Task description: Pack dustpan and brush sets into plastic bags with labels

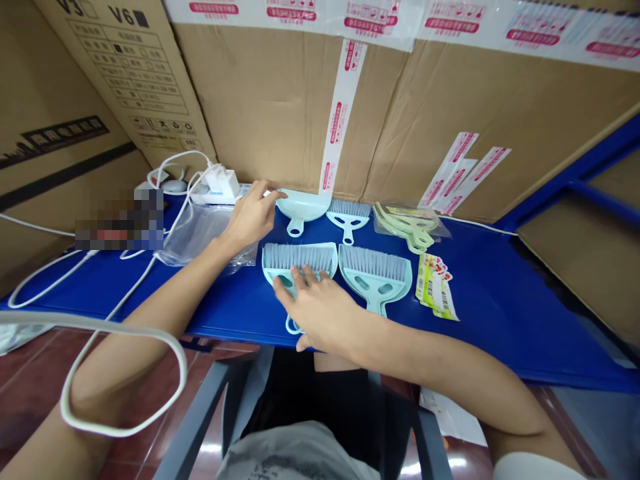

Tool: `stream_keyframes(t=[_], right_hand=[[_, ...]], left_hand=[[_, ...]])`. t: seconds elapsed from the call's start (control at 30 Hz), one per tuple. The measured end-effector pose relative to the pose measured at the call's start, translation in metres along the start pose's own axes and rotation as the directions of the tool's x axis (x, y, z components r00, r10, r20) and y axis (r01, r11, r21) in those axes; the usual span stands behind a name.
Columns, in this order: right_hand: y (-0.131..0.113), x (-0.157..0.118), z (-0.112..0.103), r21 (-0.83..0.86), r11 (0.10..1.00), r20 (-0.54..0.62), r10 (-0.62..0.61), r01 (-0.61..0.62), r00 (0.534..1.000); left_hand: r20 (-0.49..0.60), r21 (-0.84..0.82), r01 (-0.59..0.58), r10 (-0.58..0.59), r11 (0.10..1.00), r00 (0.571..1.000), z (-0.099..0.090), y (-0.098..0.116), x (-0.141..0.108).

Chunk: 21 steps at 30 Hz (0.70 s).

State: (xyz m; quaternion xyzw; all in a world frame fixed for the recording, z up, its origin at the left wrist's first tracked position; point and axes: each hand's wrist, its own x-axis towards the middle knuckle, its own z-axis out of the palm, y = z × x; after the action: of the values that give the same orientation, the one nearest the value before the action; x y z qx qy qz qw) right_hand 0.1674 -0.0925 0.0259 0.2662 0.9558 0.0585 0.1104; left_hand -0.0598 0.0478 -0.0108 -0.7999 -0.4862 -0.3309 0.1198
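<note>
My left hand (254, 217) reaches to the back of the table, its thumb and fingers closed at the left corner of a pale blue dustpan (303, 207). My right hand (325, 308) lies with spread fingers over a hand brush (299, 256) that is nested in a pale blue dustpan at the front edge, and it covers part of the handle. Directly right of it lies a second nested brush and dustpan (376, 272). A loose brush (349, 217) lies behind, to the right of the dustpan at my left hand.
Green handled pieces (407, 225) in clear wrapping lie at the back right, near yellow-green label cards (436, 287). Clear plastic bags (195, 233) lie under my left forearm. White cables (173, 230) and a power strip (215, 193) occupy the left. Cardboard boxes (280, 100) wall the back.
</note>
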Motion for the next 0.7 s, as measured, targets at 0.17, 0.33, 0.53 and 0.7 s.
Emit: stream_keyframes(t=[0.17,0.33,0.53,0.7], right_hand=[[0.007,-0.004,-0.005,0.052,0.998,0.083,-0.041,0.037,0.996],[0.017,-0.008,-0.016,-0.004,0.990,-0.002,-0.138,0.138,0.990],[0.019,-0.001,-0.013,0.011,0.989,-0.024,-0.150,0.150,0.988],[0.012,0.003,0.004,0.056,0.995,0.046,-0.085,0.082,0.995]], left_hand=[[-0.006,-0.015,0.013,-0.013,1.000,1.000,0.000,0.004,0.000],[-0.003,0.000,0.021,-0.021,1.000,1.000,-0.001,0.005,0.000],[0.001,0.001,0.016,-0.016,1.000,1.000,0.000,0.004,0.000],[-0.005,-0.001,-0.007,0.007,1.000,1.000,0.004,0.002,-0.001]])
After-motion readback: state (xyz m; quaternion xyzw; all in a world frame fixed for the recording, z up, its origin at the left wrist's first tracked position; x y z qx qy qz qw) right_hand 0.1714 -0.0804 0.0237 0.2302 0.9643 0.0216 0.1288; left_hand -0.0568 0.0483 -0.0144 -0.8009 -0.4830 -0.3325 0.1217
